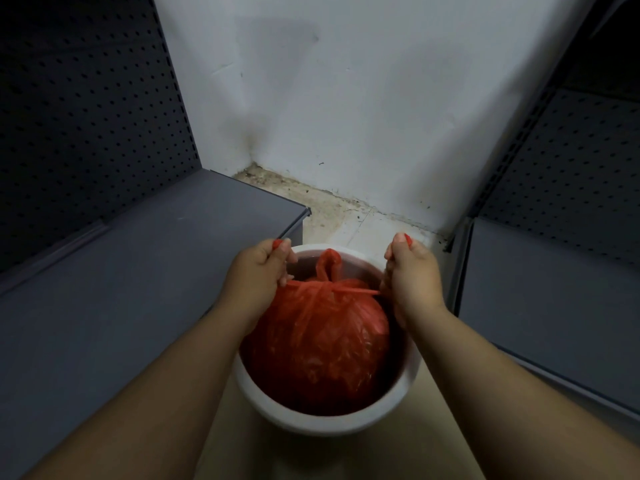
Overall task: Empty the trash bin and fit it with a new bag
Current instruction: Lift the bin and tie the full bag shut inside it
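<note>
A round white trash bin (322, 422) stands on the floor between two shelf units. Inside it sits a full red plastic bag (322, 337), bunched at the top into a knot with one loop sticking up. My left hand (258, 271) is at the bin's far left rim, fist closed on one red handle end of the bag. My right hand (410, 275) is at the far right rim, fist closed on the other handle end. The two red strips run taut from the knot out to each fist.
A grey metal shelf (138, 289) with a perforated back panel stands at the left, a similar one (554, 306) at the right. A white wall (346, 98) rises behind, with a dirty tiled floor (332, 216) strip at its foot.
</note>
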The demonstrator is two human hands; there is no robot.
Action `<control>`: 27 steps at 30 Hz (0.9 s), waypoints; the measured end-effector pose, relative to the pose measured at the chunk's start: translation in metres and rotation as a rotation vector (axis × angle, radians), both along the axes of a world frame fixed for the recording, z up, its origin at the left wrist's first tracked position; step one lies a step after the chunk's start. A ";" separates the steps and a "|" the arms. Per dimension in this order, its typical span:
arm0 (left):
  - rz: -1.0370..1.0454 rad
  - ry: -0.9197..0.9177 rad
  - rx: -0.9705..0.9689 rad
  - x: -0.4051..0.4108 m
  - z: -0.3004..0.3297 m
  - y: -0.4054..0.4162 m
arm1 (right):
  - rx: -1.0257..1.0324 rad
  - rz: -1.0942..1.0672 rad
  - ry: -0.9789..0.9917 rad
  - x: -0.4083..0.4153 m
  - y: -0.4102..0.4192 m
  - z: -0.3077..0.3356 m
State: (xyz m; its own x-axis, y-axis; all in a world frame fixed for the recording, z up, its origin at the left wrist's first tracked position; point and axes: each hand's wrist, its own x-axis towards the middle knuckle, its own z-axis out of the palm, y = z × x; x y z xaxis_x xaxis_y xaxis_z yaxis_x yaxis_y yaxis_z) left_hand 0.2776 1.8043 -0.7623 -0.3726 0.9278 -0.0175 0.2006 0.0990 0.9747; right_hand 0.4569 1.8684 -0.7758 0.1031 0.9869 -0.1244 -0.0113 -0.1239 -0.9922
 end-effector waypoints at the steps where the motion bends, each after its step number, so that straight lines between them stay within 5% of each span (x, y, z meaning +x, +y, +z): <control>1: 0.007 0.049 -0.006 -0.002 -0.001 -0.001 | 0.027 -0.021 -0.108 0.003 0.001 -0.004; 12: 0.127 0.003 0.029 -0.002 -0.002 -0.002 | 0.044 -0.022 -0.408 0.008 0.001 0.000; 15: -0.049 0.082 0.080 0.011 0.014 -0.003 | 0.118 0.120 -0.480 0.001 -0.001 0.033; 18: -0.428 0.406 0.059 0.023 0.019 -0.001 | 0.317 0.238 -0.739 -0.006 -0.008 0.074; 21: -0.666 0.669 0.057 0.036 0.017 0.002 | 0.400 0.463 -0.605 -0.015 -0.023 0.099; 24: -0.629 0.658 -0.010 0.041 0.017 0.003 | 0.418 0.640 -0.514 -0.016 -0.029 0.099; 27: -0.498 0.583 -0.018 0.041 0.016 0.006 | 0.376 0.573 -0.710 -0.004 -0.019 0.091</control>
State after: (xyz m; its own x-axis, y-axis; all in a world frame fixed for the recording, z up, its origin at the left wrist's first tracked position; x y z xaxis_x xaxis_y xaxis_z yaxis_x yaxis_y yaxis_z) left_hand 0.3189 1.8102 -0.7458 0.1353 0.9901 0.0369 0.7068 -0.1225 0.6967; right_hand 0.4530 1.8494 -0.6846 -0.4738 0.8733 0.1131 0.5655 0.4002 -0.7212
